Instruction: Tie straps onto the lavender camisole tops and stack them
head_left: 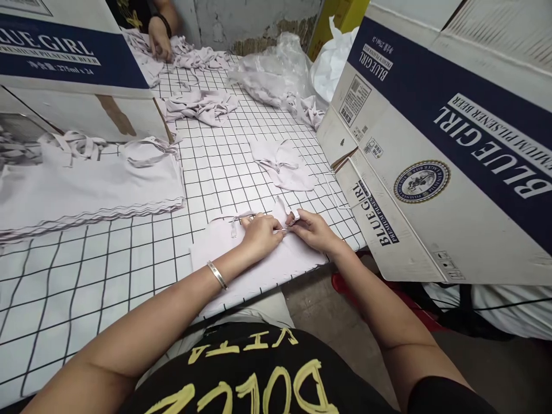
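Observation:
A pale pink fabric garment (pixel 224 247) with thin straps lies flat at the table's front edge. Over it, my left hand (pixel 261 233) has its fingers pinched on the garment near its upper edge; a silver bangle circles that wrist. My right hand (pixel 313 229) meets it from the other side, thumb and fingers closed on the cloth, with something small and whitish at the fingertips. Between the two hands a short strip of the same fabric stands up. Just beyond lies another pale pink piece (pixel 282 167), loosely folded.
A neat stack of pale pink garments (pixel 95 184) lies at left beside a beer carton (pixel 73 69). A larger carton (pixel 414 132) leans on the right edge. Farther back are crumpled garments (pixel 200 106), a clear plastic bag (pixel 280 69) and another person's hand (pixel 160 43).

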### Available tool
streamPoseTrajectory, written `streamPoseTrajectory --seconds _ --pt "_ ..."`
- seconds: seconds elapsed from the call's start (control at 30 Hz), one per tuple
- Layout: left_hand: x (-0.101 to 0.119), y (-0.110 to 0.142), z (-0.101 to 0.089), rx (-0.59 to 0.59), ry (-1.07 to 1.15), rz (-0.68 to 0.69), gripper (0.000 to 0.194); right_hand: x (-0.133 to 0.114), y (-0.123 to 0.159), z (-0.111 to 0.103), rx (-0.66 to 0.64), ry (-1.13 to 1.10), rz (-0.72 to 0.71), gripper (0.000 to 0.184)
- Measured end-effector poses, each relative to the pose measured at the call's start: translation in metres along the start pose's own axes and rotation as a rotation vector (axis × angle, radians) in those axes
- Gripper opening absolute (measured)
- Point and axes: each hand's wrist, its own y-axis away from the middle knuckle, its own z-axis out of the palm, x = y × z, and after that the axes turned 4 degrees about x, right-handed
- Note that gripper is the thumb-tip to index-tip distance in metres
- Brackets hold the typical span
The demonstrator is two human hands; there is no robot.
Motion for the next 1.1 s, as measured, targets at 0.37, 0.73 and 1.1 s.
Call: streamPoseTrajectory --seconds 0.37,0.73,1.1 --pt "-0.016 0.049 -0.037 0.150 -0.400 0.049 0.037 -0.005 0.020 -0.016 0.369 0.483 0.313 0.033" --pt "-0.048 0.146 -0.056 0.174 -0.458 -0.251 0.008 -0.010 0.045 -0.027 0.038 0.386 0.531 0.039" --pt "-0.049 0.140 -0.160 0.088 0.936 -0.391 0.046 -0.051 0.011 -0.022 0.082 -0.417 0.646 0.037"
